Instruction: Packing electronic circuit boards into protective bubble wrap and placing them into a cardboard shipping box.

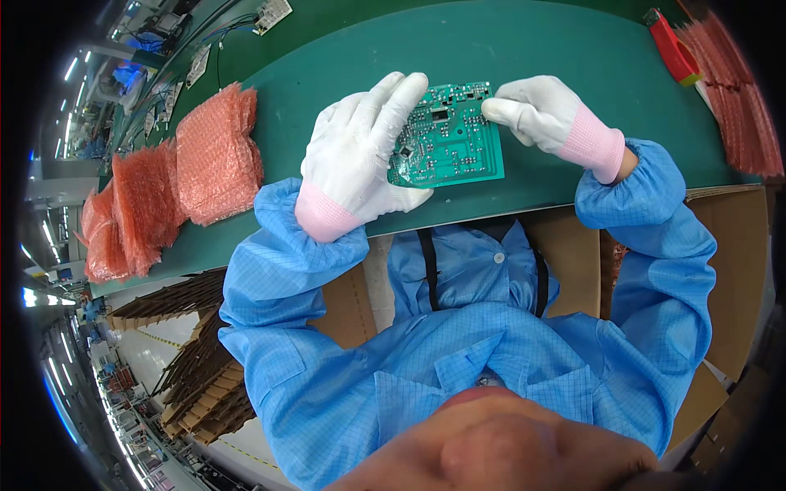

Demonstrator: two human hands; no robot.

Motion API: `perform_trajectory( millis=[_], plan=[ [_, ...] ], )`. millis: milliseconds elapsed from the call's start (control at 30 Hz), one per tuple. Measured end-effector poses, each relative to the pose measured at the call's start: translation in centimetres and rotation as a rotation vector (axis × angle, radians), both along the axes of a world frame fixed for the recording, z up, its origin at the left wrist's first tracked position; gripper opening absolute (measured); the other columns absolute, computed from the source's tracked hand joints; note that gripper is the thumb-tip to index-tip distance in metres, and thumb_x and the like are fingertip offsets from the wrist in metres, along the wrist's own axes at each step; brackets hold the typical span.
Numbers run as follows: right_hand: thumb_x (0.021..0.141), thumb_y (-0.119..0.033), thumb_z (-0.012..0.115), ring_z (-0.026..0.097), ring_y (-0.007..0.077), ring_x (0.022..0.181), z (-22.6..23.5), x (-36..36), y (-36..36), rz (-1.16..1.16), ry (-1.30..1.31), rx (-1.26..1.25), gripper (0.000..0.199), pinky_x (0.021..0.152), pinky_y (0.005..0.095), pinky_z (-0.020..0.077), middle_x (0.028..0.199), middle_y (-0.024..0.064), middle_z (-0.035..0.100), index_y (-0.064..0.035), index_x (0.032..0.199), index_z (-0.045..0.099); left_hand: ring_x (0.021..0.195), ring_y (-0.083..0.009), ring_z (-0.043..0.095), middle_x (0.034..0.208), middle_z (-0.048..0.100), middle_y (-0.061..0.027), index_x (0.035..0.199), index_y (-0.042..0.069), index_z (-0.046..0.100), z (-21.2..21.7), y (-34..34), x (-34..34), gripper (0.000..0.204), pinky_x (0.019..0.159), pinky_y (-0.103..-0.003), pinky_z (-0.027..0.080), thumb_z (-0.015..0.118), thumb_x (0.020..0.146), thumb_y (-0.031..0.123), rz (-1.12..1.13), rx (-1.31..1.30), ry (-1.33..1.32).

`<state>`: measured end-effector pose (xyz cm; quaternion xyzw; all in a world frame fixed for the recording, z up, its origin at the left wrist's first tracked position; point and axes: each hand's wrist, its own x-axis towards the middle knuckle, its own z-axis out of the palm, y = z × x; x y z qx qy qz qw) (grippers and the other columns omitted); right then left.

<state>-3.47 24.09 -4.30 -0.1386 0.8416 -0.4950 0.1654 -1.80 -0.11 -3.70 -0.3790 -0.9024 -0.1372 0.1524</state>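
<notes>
Circuit board: a green circuit board (449, 135) sits in the upper middle of the frame, held just above the green work surface (573, 65), its soldered face up — small dark chips and silver joints show.
Left hand: the left hand (360, 155), in a white glove with a pink cuff, cradles the board's left edge; fingers lie pressed together along the board's upper left corner, thumb under the lower edge.
Right hand: the right hand (544, 114), gloved the same, pinches the board's upper right corner between thumb and fingertips.
Sleeves: blue checked sleeves (270, 270) come up from the lower edge.
Left of frame: a stack of pink bubble-wrap bags (217, 155) lies on the surface, more of them (131, 213) further left.
Upper right: a red tape dispenser (673, 45) beside more pink bags (737, 98).
Lower left: folded brown cardboard dividers (201, 360) — stacked below the table edge.
</notes>
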Motion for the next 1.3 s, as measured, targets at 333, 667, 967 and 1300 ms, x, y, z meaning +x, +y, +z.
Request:
perform_trajectory(
  millis=[333, 667, 967, 1300],
  plan=[
    [0.084, -0.030, 0.054, 0.032, 0.0034, 0.046, -0.1, -1.2, 0.6, -0.094, -0.077, 0.006, 0.034, 0.041, 0.0215, 0.0250, 0.051, -0.0051, 0.038, -0.0011, 0.068, 0.056, 0.127, -0.0325, 0.033, 0.136, 0.035, -0.0163, 0.138, 0.006, 0.026, -0.2, -1.4, -1.4, 0.102, 0.103, -0.040, 0.030, 0.077, 0.052, 0.027, -0.209, 0.343, -0.475],
    [0.074, -0.008, 0.066, 0.057, 0.0238, 0.052, 2.2, 0.0, 0.4, 0.218, 1.063, 0.097, 0.019, 0.047, 0.0309, 0.0435, 0.064, 0.0100, 0.057, 0.0003, 0.090, 0.060, 0.105, -0.0398, 0.054, 0.127, 0.041, -0.0262, 0.140, 0.005, 0.016, -1.9, -0.5, -1.9, 0.093, 0.080, -0.045, 0.053, 0.072, 0.073, 0.037, -0.603, 1.008, -2.159],
    [0.068, -0.005, 0.066, 0.060, 0.0254, 0.060, 2.1, -0.5, 0.2, 0.139, 1.295, 0.275, 0.038, 0.052, 0.0311, 0.0463, 0.074, 0.0107, 0.061, 0.0022, 0.104, 0.058, 0.116, -0.0232, 0.044, 0.131, 0.035, -0.0132, 0.143, 0.012, 0.006, -0.8, -0.5, -1.1, 0.118, 0.094, -0.034, 0.039, 0.086, 0.057, 0.023, -0.387, 1.062, -1.346],
    [0.087, -0.024, 0.054, 0.050, 0.0169, 0.105, -2.9, -0.6, -7.7, -0.487, 0.130, -1.279, 0.045, 0.092, 0.0304, 0.0406, 0.117, 0.0080, 0.051, -0.0030, 0.125, 0.042, 0.106, -0.0391, 0.048, 0.121, 0.044, -0.0218, 0.130, 0.009, 0.038, -2.7, 2.8, -2.2, 0.092, 0.092, -0.044, 0.039, 0.077, 0.047, 0.021, 0.098, 0.553, 0.013]
  ],
)
